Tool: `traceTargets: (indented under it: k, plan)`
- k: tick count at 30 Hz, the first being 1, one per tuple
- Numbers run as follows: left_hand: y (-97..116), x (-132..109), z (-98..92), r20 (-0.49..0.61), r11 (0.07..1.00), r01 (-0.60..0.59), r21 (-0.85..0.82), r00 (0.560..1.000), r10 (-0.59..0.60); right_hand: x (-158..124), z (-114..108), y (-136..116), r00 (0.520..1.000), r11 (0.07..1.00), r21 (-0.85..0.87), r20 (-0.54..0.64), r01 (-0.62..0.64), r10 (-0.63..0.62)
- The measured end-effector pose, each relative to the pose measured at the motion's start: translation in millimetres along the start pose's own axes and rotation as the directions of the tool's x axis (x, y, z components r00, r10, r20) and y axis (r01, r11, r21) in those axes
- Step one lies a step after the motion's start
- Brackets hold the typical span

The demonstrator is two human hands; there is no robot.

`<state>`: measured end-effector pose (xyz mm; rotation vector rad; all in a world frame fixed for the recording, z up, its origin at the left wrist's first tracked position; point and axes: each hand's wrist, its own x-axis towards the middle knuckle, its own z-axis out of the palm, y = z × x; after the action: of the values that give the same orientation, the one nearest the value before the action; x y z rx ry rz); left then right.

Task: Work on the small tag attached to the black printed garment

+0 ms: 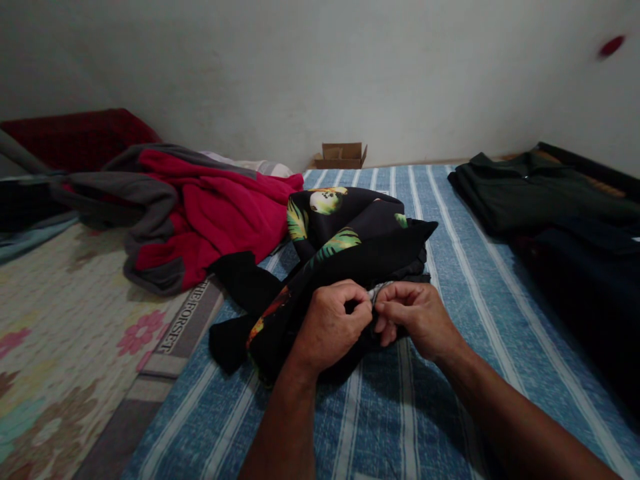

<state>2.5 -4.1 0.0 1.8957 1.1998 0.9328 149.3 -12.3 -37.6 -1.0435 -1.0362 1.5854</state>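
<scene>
A crumpled black garment (380,247) with a print of green leaves and pale fruit lies bunched in front of me on the blue striped bed sheet (450,293). Two plain black ends stick out from its left side and look like cuffs. At its near edge, my left hand (337,320) is closed in a pinch, thumb against forefinger. My right hand (413,313) pinches close beside it, fingertips almost touching the left ones. Between them shows a small whitish-grey piece of the garment, mostly hidden by the fingers. I cannot tell whether it is a zip or a lining edge.
To the left, a pink and grey fleece garment (220,207) lies loosely heaped, partly over a flowered cover (90,320). Folded dark green clothing (540,187) and darker clothes (590,287) lie on the right. A small cardboard box (340,157) stands by the back wall.
</scene>
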Motion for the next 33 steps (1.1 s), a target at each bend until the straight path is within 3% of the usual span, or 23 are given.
traceTargets:
  k: [16,33]
  plan:
    - [-0.9,0.9,2.6,-0.03,1.0,0.012,-0.012,0.999,-0.012,-0.6,0.9,-1.0,1.0,1.0,-0.002,-0.003,0.002,-0.002]
    - [-0.9,0.7,-2.4,0.016,0.998,0.052,-0.023,0.999,-0.052,-0.4,-1.4,-1.1,1.0,1.0,-0.001,0.029,0.009,-0.009]
